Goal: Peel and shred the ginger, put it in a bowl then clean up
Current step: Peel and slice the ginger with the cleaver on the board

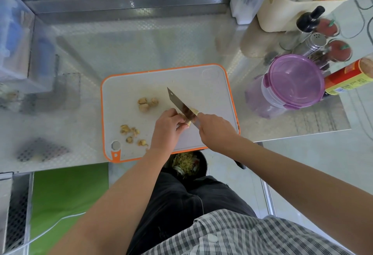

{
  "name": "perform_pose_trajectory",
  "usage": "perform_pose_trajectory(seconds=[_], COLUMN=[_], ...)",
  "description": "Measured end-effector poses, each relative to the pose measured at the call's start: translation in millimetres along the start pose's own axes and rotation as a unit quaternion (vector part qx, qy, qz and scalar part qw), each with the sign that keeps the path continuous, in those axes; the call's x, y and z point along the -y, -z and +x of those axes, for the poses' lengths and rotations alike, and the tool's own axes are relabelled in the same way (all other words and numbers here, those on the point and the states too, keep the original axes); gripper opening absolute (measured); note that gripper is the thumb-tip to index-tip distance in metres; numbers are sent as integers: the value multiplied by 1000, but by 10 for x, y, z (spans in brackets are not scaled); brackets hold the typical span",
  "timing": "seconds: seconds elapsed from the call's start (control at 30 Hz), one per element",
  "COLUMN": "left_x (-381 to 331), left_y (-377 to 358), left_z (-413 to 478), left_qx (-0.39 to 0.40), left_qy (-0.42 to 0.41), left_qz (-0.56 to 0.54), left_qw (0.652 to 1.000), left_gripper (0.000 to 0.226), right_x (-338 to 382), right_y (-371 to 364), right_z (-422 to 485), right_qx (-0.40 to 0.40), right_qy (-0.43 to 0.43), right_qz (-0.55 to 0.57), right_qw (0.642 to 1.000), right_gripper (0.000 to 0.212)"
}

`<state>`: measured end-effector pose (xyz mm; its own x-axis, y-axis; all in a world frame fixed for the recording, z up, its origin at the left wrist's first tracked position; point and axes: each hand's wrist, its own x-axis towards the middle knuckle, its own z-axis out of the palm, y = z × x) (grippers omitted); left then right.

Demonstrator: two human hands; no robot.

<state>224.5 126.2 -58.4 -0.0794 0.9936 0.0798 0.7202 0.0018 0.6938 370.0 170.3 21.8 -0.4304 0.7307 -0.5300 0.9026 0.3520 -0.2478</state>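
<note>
Steel tabletop [141, 43] as work surface; jars and bottles crowded at far right, well apart from the cutting. White, orange-rimmed cutting board [201, 85] set at the near edge, presumably so waste can be swept off toward the dark round vessel [187, 164] just below that edge. Yellowish shreds inside it; bowl or bin, cannot tell. Purple-lidded container [292, 81] right of the board, lid on, no hand near it. Right grip [216, 131] wrapped fully round the cleaver handle, nothing else in it. Left grip [167, 125] curled, fingertips pinching the ginger and pressing it to the board, with the knuckles toward the flat of the blade. Judged a guard hold, fingertips tucked back from the edge. Cleaver [179, 103] angled far-left across the board, edge down, tip over bare board. Cluster of ginger knobs [146, 103] at board centre, left of the blade, apart from both grips, likely waiting their turn. Brownish scraps [131, 131] at near-left of the board by the hanging hole, likely peelings set aside for clean-up. Held ginger piece [189, 123] directly between the two grips: under the left fingertips, touching the blade near its heel, just left of the right grip. Step judged: slicing toward shreds, mid-task.
</note>
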Motion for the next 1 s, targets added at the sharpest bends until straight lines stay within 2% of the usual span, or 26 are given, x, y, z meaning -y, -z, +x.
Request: perform_pose_trajectory(seconds=[0.27,0.43,0.6,1.0], left_x=[9,20,55,12], left_y=[-1,-9,-49,-30], left_z=[2,-8,-25,-25], left_qx=[5,-3,-16,-16], left_qy=[2,16,43,37], left_qz=[-30,-46,-62,-58], left_qw=[1000,999,997,998], left_gripper=[17,14,15,15], right_x=[26,-69,-74,-40], right_y=[-300,-200,47,98], right_z=[240,265,169,-70], right_qx=[-31,-35,-55,6], right_qy=[-1,13,36,12], right_qz=[-1,39,51,6], right_qw=[1000,999,997,1000], right_gripper=[23,19,6,9])
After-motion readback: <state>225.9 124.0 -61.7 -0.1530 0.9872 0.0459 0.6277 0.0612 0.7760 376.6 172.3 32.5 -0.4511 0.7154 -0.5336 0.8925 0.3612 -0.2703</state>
